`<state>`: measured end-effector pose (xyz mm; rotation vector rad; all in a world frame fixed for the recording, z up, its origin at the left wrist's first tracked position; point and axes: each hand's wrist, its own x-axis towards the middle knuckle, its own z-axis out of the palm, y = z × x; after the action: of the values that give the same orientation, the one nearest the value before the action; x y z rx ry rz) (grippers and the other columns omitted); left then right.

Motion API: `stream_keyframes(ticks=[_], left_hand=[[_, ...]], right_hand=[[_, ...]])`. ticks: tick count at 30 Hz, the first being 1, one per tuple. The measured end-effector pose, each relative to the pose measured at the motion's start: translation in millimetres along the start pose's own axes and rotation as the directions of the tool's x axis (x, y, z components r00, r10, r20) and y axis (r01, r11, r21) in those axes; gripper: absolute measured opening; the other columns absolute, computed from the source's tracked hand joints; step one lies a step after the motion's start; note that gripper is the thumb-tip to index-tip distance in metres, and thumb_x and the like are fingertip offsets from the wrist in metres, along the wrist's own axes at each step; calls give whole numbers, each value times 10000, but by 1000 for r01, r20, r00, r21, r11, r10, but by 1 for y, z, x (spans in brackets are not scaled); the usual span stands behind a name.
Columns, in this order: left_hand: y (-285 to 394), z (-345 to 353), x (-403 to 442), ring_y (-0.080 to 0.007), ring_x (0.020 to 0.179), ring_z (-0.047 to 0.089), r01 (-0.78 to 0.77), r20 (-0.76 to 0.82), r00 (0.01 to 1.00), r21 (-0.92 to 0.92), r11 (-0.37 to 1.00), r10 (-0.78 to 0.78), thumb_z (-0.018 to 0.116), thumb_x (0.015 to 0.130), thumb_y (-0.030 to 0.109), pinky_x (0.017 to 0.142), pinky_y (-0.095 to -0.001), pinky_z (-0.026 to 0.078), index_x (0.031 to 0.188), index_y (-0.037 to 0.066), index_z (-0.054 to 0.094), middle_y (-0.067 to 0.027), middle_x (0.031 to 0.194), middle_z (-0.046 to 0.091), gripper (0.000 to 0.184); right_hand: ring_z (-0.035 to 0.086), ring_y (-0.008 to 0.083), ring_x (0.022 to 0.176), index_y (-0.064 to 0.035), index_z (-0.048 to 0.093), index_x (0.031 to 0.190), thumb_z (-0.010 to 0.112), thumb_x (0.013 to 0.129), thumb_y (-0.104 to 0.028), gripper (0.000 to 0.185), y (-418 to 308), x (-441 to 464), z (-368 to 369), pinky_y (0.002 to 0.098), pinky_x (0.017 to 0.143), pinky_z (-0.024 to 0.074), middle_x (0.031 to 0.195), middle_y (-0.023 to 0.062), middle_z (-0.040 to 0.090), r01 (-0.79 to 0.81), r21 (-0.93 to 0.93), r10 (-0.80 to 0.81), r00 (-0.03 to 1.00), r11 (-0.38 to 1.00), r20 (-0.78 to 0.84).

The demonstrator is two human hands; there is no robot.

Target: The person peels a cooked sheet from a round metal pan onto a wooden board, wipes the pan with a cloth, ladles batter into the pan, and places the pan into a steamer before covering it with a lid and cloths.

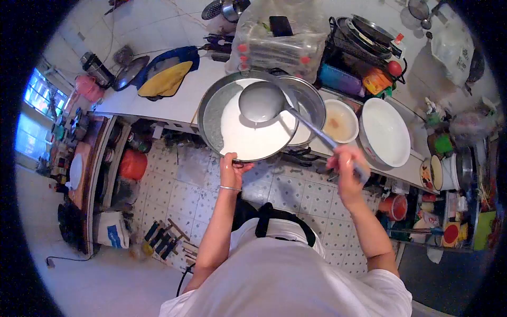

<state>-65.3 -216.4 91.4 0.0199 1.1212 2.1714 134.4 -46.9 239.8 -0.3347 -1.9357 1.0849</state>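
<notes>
With your left grip (233, 168) holding the round grey metal pan (212, 124) at its near rim, keep the long-handled metal ladle (261, 101) level in your right grip (348, 170).

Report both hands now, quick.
Left hand: closed on the near rim of the wide metal pan.
Right hand: closed, holding the ladle by its handle.

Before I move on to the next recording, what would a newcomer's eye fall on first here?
Probably the wide round pan at the centre, with bright white liquid in it and the left hand at its near rim. Over it is a large ladle, its handle in the right hand. Next come the big white basin at the right and the yellow cloth-like item at the upper left.
</notes>
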Motion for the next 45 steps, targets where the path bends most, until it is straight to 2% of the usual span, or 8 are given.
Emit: stream_keyframes(ticks=[1, 7, 21, 31, 34, 39, 42, 45], left_hand=[[0, -2, 0, -232, 608, 604, -2, -6, 1000, -1, 1000, 2, 484, 742, 184, 581, -365, 549, 877, -28, 520, -129, 715, 588, 253], [4, -32, -4, -214, 587, 599, -69, -129, 990, -84, 994, 58, 484, 721, 182, 513, -341, 549, 918, -58, 502, -140, 738, 593, 311], [81, -143, -31, -195, 610, 602, -155, -247, 959, -45, 987, 139, 472, 744, 225, 523, -306, 512, 1006, -33, 494, -126, 778, 613, 368], [187, -311, -48, -249, 565, 608, -233, -407, 899, -130, 964, 163, 486, 756, 195, 465, -317, 528, 978, -37, 483, -162, 789, 613, 321], [228, -363, -50, -249, 582, 602, -260, -428, 882, -91, 961, 199, 494, 768, 204, 485, -317, 526, 943, -24, 490, -141, 754, 603, 288], [275, -415, -38, -233, 580, 590, -308, -519, 822, -55, 950, 237, 504, 768, 197, 519, -332, 527, 823, -3, 500, -82, 640, 544, 207], [304, -446, -27, -216, 550, 574, -369, -545, 798, -102, 924, 258, 506, 759, 194, 521, -343, 529, 757, 13, 489, -57, 593, 499, 181], [330, -464, -1, -214, 533, 565, -394, -619, 747, -122, 911, 240, 498, 748, 181, 516, -343, 534, 769, 11, 494, -67, 612, 523, 171]], right_hand=[[511, 131, 486, -40, 536, 876, 523, 823, -168, 139, -3, 3, 3, 258, 419, 397, 580, 53, 514, -402, 254, 447, 882, 880, -150], [471, 108, 412, -34, 505, 937, 451, 874, -258, 238, 53, 42, -18, 212, 385, 358, 557, 53, 510, -343, 591, 584, 762, 730, -280], [456, 81, 399, -81, 557, 865, 552, 801, -419, 344, 211, 25, 34, 201, 377, 360, 526, 13, 512, -682, -10, 676, 727, 732, -117], [466, 76, 444, -110, 496, 736, 603, 764, -431, 339, 229, 1, 36, 198, 351, 319, 563, -9, 508, -766, 271, 805, 496, 583, -326], [471, 100, 487, -89, 490, 745, 577, 786, -357, 284, 245, -9, 60, 211, 403, 353, 604, 15, 509, -649, -232, 148, 475, 725, -867], [550, 144, 712, -37, 542, 929, 572, 793, -210, 223, 202, 5, 273, 256, 605, 444, 834, 75, 565, -428, -292, 365, 898, 855, -247], [502, 103, 556, -62, 562, 901, 556, 793, -181, 162, 205, 30, 399, 233, 481, 430, 710, 11, 522, -428, -188, 448, 890, 884, 81], [591, 270, 752, -38, 571, 924, 629, 699, -353, 391, 272, 64, 461, 354, 689, 468, 864, 147, 606, -270, -736, 468, 881, 621, 73]])
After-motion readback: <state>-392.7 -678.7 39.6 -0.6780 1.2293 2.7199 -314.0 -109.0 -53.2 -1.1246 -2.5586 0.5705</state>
